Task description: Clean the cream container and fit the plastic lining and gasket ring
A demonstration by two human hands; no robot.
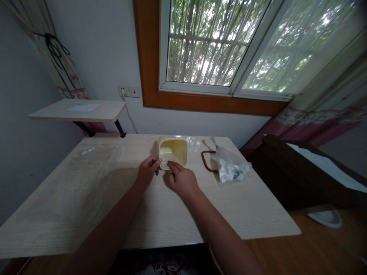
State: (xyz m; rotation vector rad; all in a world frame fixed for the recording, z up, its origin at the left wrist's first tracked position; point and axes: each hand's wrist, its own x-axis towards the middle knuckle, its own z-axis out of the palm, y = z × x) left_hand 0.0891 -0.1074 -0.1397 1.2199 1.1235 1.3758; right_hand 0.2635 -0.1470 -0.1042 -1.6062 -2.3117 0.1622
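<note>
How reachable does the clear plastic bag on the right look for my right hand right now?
Probably yes: the bag looks unblocked from the near side, though the brown loop lies at its left edge and your right hand would first have to leave the cream container.

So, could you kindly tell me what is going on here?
A person has both hands at the lower rim of a pale yellow bin, which faces them on the table. The left hand and right hand meet at a small, pale piece there; how firmly either grips is unclear. A filled bag and brown loop lie to the right, clear plastic to the left.
</note>
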